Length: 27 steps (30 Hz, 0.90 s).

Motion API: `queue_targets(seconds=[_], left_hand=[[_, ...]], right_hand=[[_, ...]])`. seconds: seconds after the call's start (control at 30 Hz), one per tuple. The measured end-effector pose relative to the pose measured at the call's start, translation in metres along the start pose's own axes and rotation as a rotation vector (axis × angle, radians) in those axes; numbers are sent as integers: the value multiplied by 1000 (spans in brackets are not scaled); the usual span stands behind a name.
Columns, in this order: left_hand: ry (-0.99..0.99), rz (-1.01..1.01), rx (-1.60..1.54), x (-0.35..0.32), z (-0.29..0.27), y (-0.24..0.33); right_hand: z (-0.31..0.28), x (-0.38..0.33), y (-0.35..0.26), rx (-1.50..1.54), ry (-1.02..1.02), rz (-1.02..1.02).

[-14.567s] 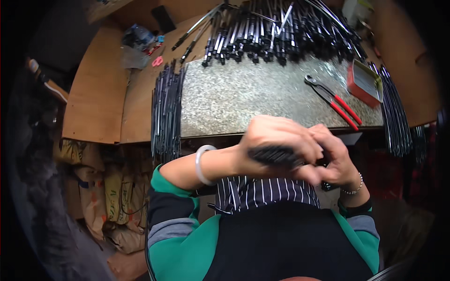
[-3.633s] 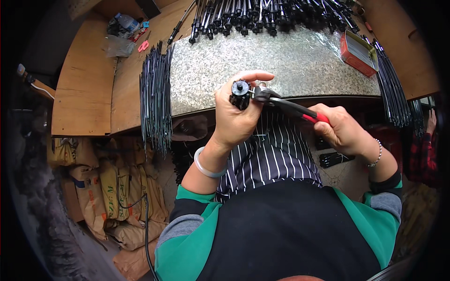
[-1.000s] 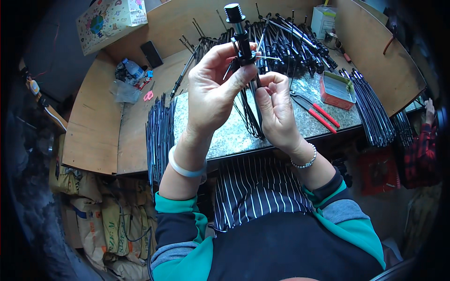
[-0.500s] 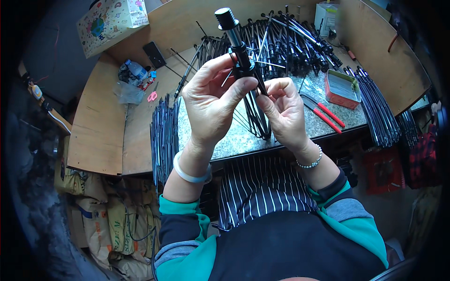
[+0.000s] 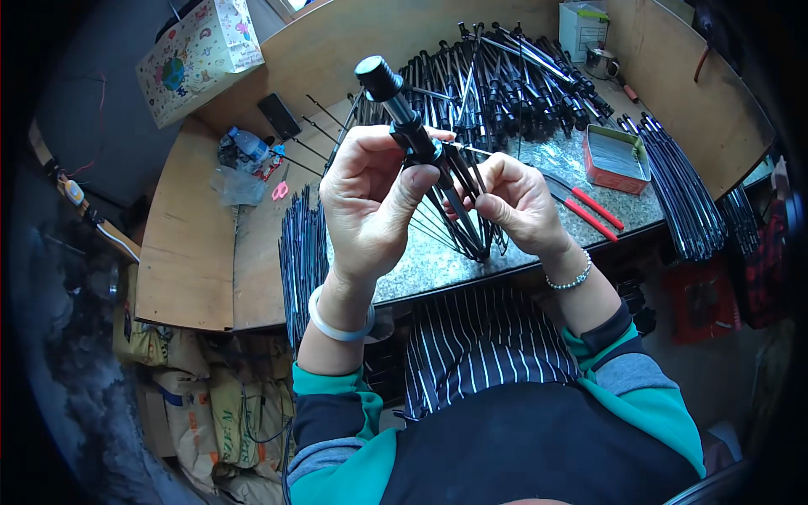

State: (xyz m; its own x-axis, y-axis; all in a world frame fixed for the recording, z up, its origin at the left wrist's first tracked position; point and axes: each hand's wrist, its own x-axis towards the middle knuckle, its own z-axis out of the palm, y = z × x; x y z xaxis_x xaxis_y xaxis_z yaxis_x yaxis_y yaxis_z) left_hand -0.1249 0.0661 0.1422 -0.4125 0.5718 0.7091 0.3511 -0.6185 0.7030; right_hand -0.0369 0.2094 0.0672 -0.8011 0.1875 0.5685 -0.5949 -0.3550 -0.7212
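Holding a black umbrella frame [image 5: 418, 143] up over the desk [image 5: 505, 252], the left hand [image 5: 370, 202] is clenched round its shaft, cap end pointing to 11 o'clock. The right hand [image 5: 518, 202] pinches a thin rib [image 5: 461, 148] at 3 o'clock, just beside the shaft.
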Motion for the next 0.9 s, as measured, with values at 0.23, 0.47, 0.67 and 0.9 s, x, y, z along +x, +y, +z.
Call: queue_targets(seconds=[0.23,0.47,0.67,0.9], left_hand=[[-72,-53,-112,2,-2,0],[-90,-11,-15,0,7,3],[-114,3,-74,-3,7,1],[-96,-20,-126,0,7,-4]], right_hand=[[0,-2,0,9,-14,-17],[7,-8,7,-297,10,-342],[12,-16,7,-708,25,-543],[11,-18,6,-827,7,-539]])
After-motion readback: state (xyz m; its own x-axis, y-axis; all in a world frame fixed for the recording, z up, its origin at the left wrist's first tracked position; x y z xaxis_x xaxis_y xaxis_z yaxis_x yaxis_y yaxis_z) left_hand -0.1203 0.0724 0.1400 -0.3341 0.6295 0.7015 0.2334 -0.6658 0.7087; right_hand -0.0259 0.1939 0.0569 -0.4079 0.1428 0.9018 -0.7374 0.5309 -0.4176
